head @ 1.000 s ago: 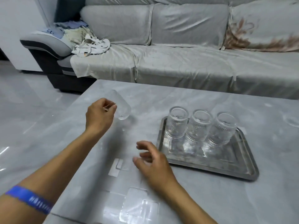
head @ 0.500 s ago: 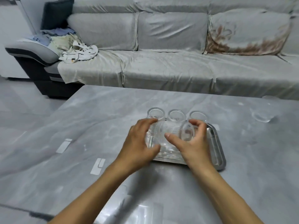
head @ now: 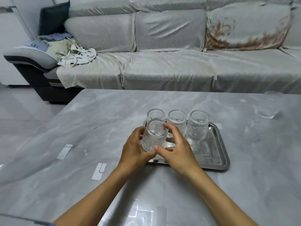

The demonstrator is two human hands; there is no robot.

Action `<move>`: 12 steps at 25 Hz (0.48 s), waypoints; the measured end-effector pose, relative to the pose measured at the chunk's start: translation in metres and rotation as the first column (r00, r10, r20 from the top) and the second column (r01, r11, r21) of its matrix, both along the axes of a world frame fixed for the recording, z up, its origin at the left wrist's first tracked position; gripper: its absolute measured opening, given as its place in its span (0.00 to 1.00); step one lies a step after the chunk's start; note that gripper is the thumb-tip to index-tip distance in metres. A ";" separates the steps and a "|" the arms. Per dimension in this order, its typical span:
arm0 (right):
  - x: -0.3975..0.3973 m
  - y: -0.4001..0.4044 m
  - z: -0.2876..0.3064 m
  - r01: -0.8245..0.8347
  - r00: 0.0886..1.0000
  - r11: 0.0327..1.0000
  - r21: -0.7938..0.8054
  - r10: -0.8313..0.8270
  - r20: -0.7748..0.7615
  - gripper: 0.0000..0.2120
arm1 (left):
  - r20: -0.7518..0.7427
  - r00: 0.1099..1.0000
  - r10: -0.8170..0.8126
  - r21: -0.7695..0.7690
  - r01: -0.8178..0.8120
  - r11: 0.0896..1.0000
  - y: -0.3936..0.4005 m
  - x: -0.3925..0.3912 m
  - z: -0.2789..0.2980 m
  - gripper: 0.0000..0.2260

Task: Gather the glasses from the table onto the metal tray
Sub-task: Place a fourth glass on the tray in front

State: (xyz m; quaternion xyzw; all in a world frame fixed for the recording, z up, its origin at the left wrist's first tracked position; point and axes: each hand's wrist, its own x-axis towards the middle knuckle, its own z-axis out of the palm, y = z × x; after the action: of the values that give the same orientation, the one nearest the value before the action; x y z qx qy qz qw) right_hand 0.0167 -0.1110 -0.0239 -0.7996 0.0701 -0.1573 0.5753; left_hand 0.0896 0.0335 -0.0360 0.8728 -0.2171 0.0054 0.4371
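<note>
Ribbed glass [head: 154,136], gripped by the left hand [head: 136,150] and steadied by the loosely curled right hand [head: 176,150], hovers over the metal tray [head: 218,154]'s near-left corner, where it could knock the crowded back row.

Grey marble table [head: 162,103], w/ metal tray [head: 218,154], lone glass [head: 267,108], white stickers [head: 98,171]

A grey covered sofa [head: 162,66] is seen beyond the table's far edge. A crumpled white cloth [head: 76,57] is laid on its seat at the left end, beside a dark cushion [head: 52,18]. A brown-patterned cushion [head: 247,26] is propped at the right. Pale tape strips [head: 98,171] are stuck near the table's left edge.
</note>
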 end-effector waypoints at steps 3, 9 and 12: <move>0.002 0.000 -0.013 -0.028 0.998 0.999 -0.020 0.027 -0.050 0.31 | -0.080 0.997 -0.016 0.035 0.019 0.999 0.003 0.005 -0.007 0.31; 0.005 -0.001 -0.024 -0.081 0.996 0.987 -0.140 0.075 -0.052 0.35 | -0.077 0.997 -0.025 0.116 0.034 0.993 0.004 0.010 -0.012 0.35; 0.002 -0.001 -0.027 -0.099 0.994 0.981 -0.165 0.089 -0.066 0.36 | -0.091 0.994 -0.067 0.105 0.076 0.992 0.000 0.009 -0.003 0.34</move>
State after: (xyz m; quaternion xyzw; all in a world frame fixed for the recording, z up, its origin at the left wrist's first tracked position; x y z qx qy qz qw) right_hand 0.0190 -0.1119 -0.0508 -0.8518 0.0353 -0.1118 0.5106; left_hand 0.0987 0.0336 -0.0387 0.8862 -0.2290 -0.0600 0.3982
